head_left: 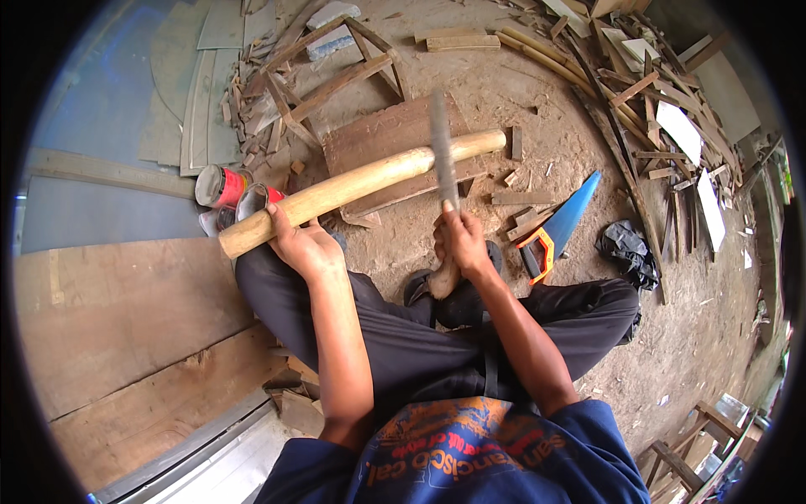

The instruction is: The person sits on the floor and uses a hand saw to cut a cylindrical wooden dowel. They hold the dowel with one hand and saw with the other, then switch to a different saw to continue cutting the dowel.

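A pale, peeled wooden pole (361, 186) slants across the middle, its far end over a low brown wooden block (369, 141). My left hand (304, 250) is closed around the pole near its lower left end. My right hand (462, 242) grips the wooden handle of a machete (442, 143), its blade pointing away from me. The blade is smeared by motion and crosses the pole near its far end; whether it touches the wood I cannot tell. The handle's butt shows below my right hand, over my feet.
A handsaw (571, 218) with a blue blade lies right of my feet, near wood offcuts (525, 198) and a black plastic bag (630, 254). Red cans (222, 186) stand left. A wooden frame (340, 84) lies beyond. Scrap wood (663, 126) piles at far right.
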A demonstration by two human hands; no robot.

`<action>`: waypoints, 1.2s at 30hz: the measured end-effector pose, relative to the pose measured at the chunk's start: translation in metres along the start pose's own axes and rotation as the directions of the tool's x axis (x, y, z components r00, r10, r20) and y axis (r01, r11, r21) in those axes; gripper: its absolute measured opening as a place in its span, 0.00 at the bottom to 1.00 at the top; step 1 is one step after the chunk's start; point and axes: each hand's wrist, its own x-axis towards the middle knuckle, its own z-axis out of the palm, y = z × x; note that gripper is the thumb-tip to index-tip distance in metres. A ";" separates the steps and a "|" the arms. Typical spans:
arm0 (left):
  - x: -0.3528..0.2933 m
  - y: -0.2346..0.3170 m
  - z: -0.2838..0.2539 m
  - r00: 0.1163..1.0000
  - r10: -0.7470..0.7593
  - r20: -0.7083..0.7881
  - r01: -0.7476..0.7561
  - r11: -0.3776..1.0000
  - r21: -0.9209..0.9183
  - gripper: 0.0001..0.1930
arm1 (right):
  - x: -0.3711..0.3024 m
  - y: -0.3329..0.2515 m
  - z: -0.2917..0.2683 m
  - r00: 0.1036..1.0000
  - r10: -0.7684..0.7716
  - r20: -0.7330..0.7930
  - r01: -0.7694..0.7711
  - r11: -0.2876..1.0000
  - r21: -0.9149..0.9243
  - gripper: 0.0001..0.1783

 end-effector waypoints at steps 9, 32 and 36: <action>-0.002 -0.002 0.002 1.000 0.021 -0.016 -0.021 1.000 0.022 0.28 | -0.001 0.012 0.000 0.999 -0.042 0.020 0.044 0.997 -0.065 0.22; 0.005 -0.002 -0.005 0.999 -0.008 0.047 0.008 1.000 0.000 0.29 | 0.012 -0.008 0.004 0.999 -0.032 0.021 0.032 0.999 -0.025 0.22; 0.008 -0.003 -0.007 0.999 -0.024 0.036 0.025 1.000 -0.005 0.29 | -0.004 -0.009 0.014 0.987 -0.004 0.163 0.035 0.981 -0.189 0.22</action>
